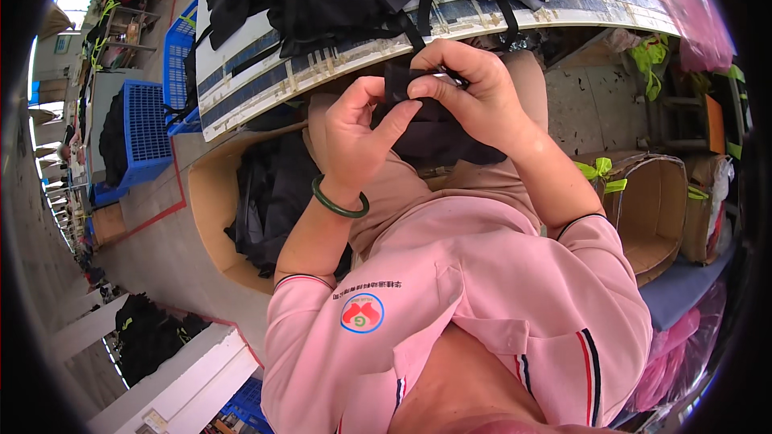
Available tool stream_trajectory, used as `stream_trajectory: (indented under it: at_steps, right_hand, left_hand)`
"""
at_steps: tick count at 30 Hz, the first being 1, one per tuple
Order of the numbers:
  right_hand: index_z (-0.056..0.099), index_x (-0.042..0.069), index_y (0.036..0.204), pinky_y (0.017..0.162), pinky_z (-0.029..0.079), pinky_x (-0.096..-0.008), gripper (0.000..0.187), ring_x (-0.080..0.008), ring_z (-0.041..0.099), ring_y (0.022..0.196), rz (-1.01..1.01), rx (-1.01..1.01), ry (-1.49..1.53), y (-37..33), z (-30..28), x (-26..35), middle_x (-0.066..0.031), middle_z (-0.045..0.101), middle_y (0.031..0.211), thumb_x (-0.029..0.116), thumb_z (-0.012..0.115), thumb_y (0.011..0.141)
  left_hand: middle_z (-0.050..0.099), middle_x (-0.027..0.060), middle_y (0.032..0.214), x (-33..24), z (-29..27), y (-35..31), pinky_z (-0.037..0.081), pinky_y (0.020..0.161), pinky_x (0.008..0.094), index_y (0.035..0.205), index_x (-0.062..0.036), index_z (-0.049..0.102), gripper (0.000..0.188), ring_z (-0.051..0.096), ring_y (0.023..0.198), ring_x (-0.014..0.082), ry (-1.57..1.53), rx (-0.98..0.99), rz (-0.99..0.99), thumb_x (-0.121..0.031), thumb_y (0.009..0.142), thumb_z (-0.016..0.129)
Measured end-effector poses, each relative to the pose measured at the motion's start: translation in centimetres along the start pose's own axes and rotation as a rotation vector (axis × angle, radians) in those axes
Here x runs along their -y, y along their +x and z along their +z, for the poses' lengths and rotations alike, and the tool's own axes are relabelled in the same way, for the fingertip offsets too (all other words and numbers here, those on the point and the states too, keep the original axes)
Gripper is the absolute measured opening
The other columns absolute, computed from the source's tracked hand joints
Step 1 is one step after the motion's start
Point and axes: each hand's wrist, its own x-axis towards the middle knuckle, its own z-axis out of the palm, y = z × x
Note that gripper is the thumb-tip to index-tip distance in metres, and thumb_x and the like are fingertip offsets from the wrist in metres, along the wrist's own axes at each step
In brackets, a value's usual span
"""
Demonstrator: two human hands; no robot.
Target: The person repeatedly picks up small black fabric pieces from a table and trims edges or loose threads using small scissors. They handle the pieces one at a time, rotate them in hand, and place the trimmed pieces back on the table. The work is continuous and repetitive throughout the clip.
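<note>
Both my hands are raised close together over my lap, at the table's near edge. My left hand [362, 124] pinches a black fabric piece [397, 84] between thumb and fingers; a dark green bangle circles this wrist. My right hand [474, 92] is closed on the same fabric from the other side, its thumb bent toward the left fingertips. A small dark loop shows by the right fingers, too unclear to name. Black cloth [438, 137] hangs below my hands over my lap. Just beyond, a heap of black fabric pieces [346, 0] lies on the table, straps drooping over its edge.
The white table [223, 108] has worn tape along its edge. Left of my legs stands a cardboard box [211, 193] with black pieces inside. Blue crates [151, 133] stand farther left. An opened carton [651, 213] sits at my right, near pink plastic bags [671, 354].
</note>
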Motion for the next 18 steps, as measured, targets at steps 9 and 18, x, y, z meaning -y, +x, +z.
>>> stream_trajectory:
  at_steps: [9,18]
  right_hand:
    - [0.062,0.002,0.089,0.064,0.041,-0.0217,0.011,-0.0028,0.049,0.072,0.378,0.137,0.394,0.2,-0.9,-0.5,0.0055,0.057,0.077,0.011,0.068,0.085]
    - [0.062,0.004,0.098,0.045,0.027,-0.0161,0.014,0.0005,0.039,0.053,0.621,0.018,0.719,-1.2,0.2,0.1,0.0058,0.053,0.071,0.011,0.066,0.086]
  left_hand:
    - [0.062,0.0004,0.088,-0.2,-0.6,0.2,0.044,0.075,0.0203,0.094,0.0018,0.064,0.016,0.056,0.081,0.0067,0.088,0.067,0.027,0.006,0.079,0.068]
    - [0.062,0.0093,0.104,1.3,-0.4,-0.1,0.046,0.086,0.0271,0.092,0.0019,0.063,0.013,0.059,0.095,0.0149,-0.172,-0.030,-0.011,0.008,0.080,0.064]
